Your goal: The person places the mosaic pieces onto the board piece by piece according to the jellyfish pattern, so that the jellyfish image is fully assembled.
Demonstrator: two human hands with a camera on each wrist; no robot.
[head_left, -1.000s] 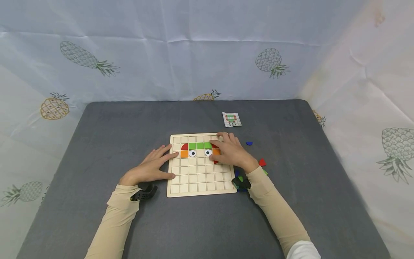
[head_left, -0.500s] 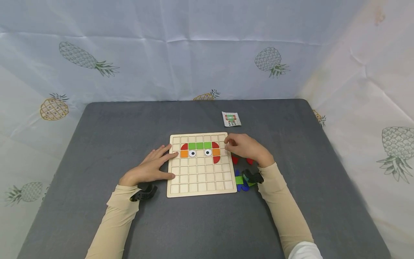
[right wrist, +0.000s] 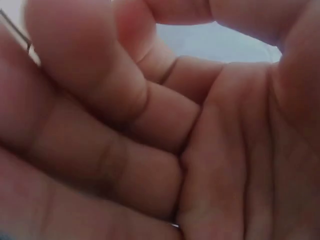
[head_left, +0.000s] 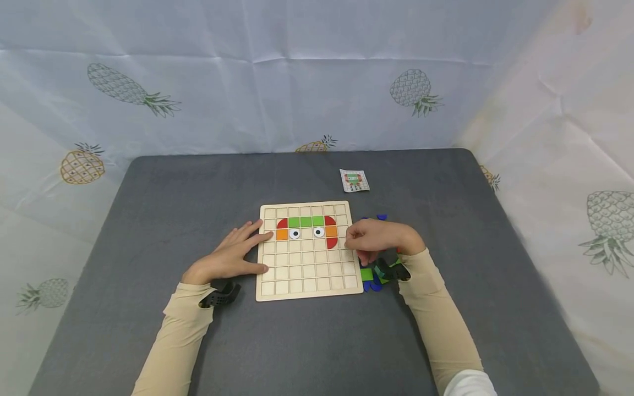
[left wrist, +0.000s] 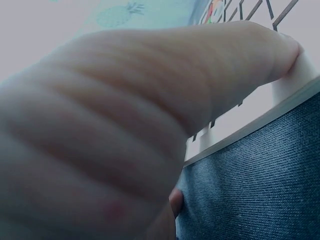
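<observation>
A wooden grid board lies on the table with flat coloured pieces in its upper rows. These include a row of green squares, an orange square at the left, and a red quarter-round at the right. Two round eye pieces sit below the green row. My left hand rests spread on the board's left edge; in the left wrist view its thumb touches the board. At the right edge my right hand has curled fingers. No piece shows in it; its fingertips are partly hidden.
Loose blue and green pieces lie right of the board, partly covered by the right hand and wrist strap. Another blue piece lies farther back. A small printed card with a grid picture lies behind the board on the dark table.
My right hand has left the red pieces at the board's upper right, drawn back to the right edge, then moved slightly nearer me. The left hand has stayed in place.
</observation>
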